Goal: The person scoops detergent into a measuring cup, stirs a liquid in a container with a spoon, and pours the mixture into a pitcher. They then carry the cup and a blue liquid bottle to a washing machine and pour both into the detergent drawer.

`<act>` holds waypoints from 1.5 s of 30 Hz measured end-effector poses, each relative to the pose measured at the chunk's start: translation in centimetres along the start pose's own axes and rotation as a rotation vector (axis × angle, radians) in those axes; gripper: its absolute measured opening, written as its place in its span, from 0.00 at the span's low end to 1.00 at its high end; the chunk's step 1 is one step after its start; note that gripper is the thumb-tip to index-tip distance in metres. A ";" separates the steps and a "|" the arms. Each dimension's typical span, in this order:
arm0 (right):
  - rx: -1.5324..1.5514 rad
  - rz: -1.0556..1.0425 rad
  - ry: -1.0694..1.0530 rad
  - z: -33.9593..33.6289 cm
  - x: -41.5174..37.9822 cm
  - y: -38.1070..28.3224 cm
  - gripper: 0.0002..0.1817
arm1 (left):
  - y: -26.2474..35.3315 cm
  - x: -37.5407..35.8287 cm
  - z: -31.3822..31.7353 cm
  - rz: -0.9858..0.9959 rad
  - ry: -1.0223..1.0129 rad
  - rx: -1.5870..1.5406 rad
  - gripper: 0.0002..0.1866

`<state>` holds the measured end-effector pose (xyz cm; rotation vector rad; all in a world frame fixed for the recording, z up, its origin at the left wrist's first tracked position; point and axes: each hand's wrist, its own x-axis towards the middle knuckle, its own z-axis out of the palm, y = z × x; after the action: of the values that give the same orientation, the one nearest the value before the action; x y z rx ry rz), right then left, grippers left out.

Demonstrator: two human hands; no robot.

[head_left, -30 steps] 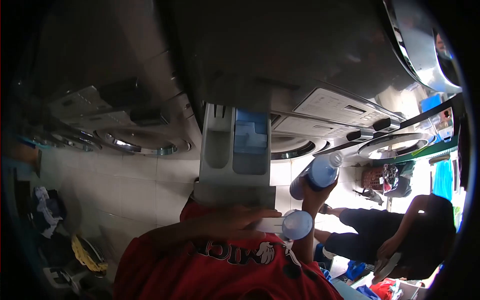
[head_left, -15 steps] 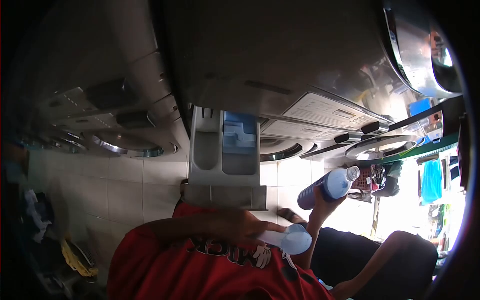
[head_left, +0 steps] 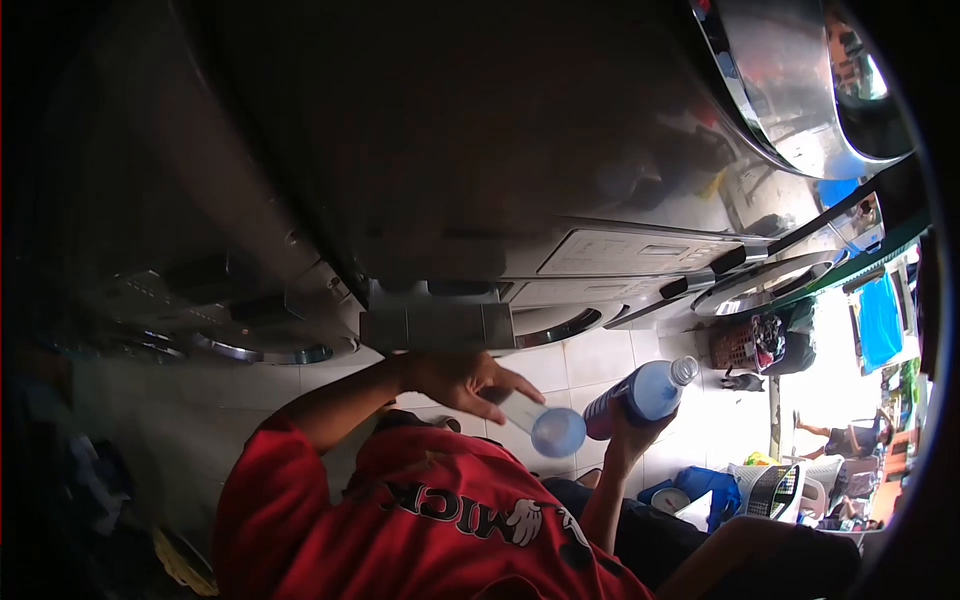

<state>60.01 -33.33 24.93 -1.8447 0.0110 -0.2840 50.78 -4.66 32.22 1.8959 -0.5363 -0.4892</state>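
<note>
My left hand (head_left: 455,385) is closed on a translucent plastic cup (head_left: 557,432) with a bluish round end, pinched between thumb and fingers. The back of that hand is right at the grey front of a detergent drawer (head_left: 437,325), which sticks out a little from the washing machine (head_left: 450,130). Its compartments are mostly hidden. In my right hand (head_left: 640,432) is a clear plastic bottle (head_left: 655,390) with a dark label, uncapped and tilted, its neck pointing up and right. The cup's round end is just left of the bottle.
More front-loading machines (head_left: 265,350) stand along the row to the left, and another one (head_left: 770,285) to the right. A brown basket (head_left: 733,345) with clothes stands on the tiled floor (head_left: 595,360). Farther right are a blue bag (head_left: 710,490), a white basket (head_left: 775,490) and a person (head_left: 855,440).
The detergent drawer has slid most of the way in. My left hand has moved up to its front with the cup. The bottle stays in my right hand, and the view has shifted.
</note>
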 end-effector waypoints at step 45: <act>0.109 -0.043 -0.129 -1.2 -7.9 -4.0 0.57 | -2.1 4.4 3.9 0.037 0.546 -0.595 0.15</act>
<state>51.58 -32.10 27.55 -1.7528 -0.1308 -0.1916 52.46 -9.33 28.48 1.3561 -0.0461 -0.0716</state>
